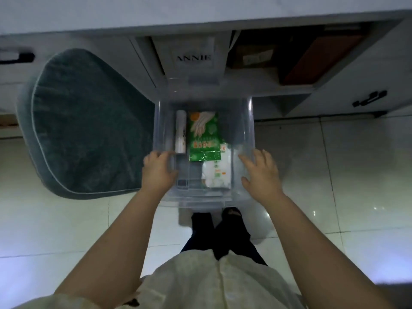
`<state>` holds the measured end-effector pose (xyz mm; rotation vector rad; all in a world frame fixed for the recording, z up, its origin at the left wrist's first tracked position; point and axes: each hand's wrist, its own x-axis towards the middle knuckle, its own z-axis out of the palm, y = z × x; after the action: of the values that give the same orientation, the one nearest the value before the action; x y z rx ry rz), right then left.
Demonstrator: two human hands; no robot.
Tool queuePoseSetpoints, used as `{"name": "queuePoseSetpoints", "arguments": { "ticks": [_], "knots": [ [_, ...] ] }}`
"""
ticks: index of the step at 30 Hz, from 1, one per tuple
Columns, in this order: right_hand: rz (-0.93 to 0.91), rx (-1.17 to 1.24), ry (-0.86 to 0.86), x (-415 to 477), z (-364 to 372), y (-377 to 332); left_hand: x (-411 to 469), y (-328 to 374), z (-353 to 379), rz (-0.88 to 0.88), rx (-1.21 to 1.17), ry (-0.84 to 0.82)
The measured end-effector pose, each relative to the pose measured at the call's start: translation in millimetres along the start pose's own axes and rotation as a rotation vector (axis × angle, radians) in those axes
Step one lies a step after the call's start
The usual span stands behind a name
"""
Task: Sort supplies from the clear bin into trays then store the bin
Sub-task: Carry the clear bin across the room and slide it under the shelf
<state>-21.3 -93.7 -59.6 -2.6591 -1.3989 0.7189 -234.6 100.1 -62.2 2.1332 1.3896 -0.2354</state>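
Note:
A clear plastic bin hangs in front of me above the tiled floor, held by its two long sides. My left hand grips the left rim, fingers curled over the edge. My right hand presses on the right wall with fingers spread along the rim. Inside the bin lie a green glove packet, a white roll to its left, and a white pouch nearer to me.
A teal cushioned chair seat stands just left of the bin. Ahead is an open under-counter compartment with a white box marked ANNIE and brown cartons to its right. Cabinet handles show at both sides. My feet are below the bin.

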Motion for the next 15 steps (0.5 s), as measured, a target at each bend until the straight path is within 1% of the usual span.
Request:
{"name": "queuePoseSetpoints", "arguments": {
  "ticks": [2,3,5,7,8,10,11,13,15],
  "knots": [
    [0.097,0.038,-0.078,5.3,28.7,12.7,6.2,-28.1,19.6,-0.125,-0.109,0.072],
    [0.149,0.107,-0.102,8.0,41.8,18.4,9.6,-39.8,28.6,-0.192,-0.191,0.086],
    [0.217,0.343,-0.085,14.3,64.3,26.6,17.5,-56.2,43.0,-0.341,-0.468,0.064],
    [0.275,0.597,-0.019,18.5,80.9,29.6,22.9,-65.1,53.3,-0.47,-0.702,0.011],
    [0.327,0.726,0.018,19.9,86.6,29.9,25.7,-67.9,56.4,-0.501,-0.762,-0.02],
    [0.486,0.986,0.073,20.6,95.9,29.8,27.9,-73.2,59.0,-0.493,-0.815,-0.073],
    [0.558,1.07,0.084,20.3,100.1,31.1,27.8,-75.4,58.8,-0.487,-0.839,-0.095],
    [0.648,1.144,0.051,16.8,105.4,35.1,24.8,-76.5,56.0,-0.482,-0.88,-0.132],
    [0.689,1.197,0.022,11.3,102.8,40.2,19.1,-71.0,52.0,-0.468,-0.919,-0.158]
  ]
}}
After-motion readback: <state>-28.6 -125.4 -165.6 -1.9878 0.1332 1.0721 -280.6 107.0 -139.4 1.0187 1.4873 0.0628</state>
